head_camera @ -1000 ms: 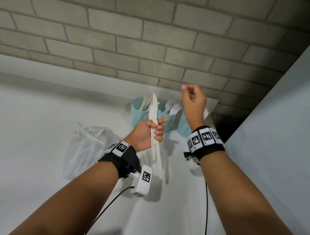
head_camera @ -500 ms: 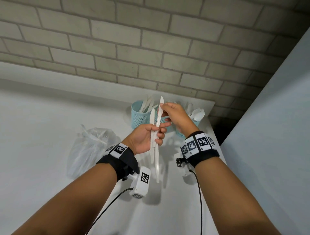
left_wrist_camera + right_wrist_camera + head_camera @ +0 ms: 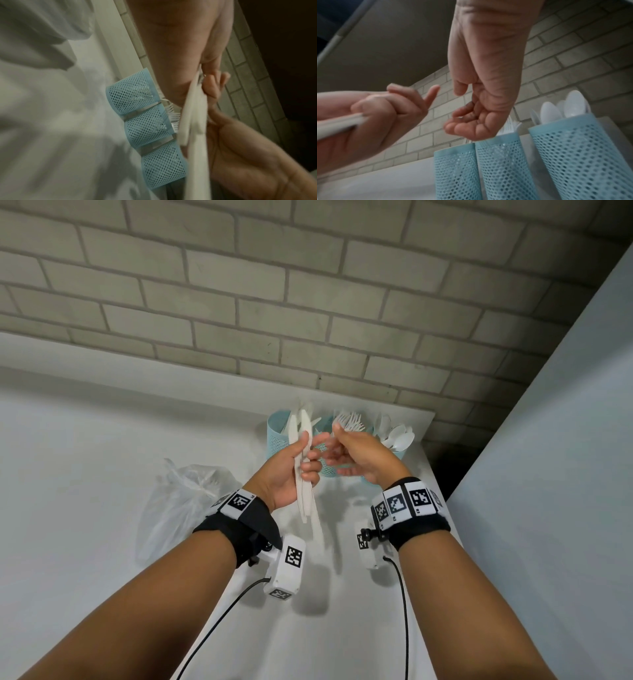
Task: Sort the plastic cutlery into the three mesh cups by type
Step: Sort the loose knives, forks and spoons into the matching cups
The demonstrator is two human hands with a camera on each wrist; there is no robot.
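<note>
Knives (image 3: 306,491), a small white bundle, stand upright in the left hand (image 3: 287,474), its fingers (image 3: 310,474) curled round them; the right hand (image 3: 356,460) hangs just beside, loosely curled and holding nothing. Beyond both hands, three mesh cups (image 3: 279,440) stand touching on the worktop (image 3: 85,474)

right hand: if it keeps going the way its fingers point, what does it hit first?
Probably the left hand and the knives it grips: the right hand's loose, empty fingers point leftward at them across a small gap. Depth is unclear.
</note>
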